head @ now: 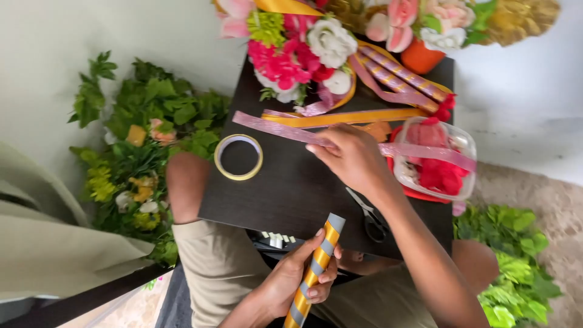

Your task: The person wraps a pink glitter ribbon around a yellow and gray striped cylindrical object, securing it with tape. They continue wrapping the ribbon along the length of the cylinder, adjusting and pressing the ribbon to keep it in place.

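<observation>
My left hand [294,276] grips a rolled tube [316,267] striped in gold and grey, held over my lap at the near edge of a small dark table [285,188]. My right hand [352,158] reaches over the table and pinches a long pink glitter ribbon [267,126] that runs across the tabletop. The ribbon's far end drapes over a clear plastic container [434,158] of red petals. A roll of yellow tape [238,157] lies flat on the table to the left of my right hand.
Scissors [370,220] lie by my right wrist. A bouquet of pink and white flowers [303,51], gold and pink ribbons [388,76] and an orange pot [419,58] crowd the table's far side. Green foliage [139,140] lies on the floor at both sides.
</observation>
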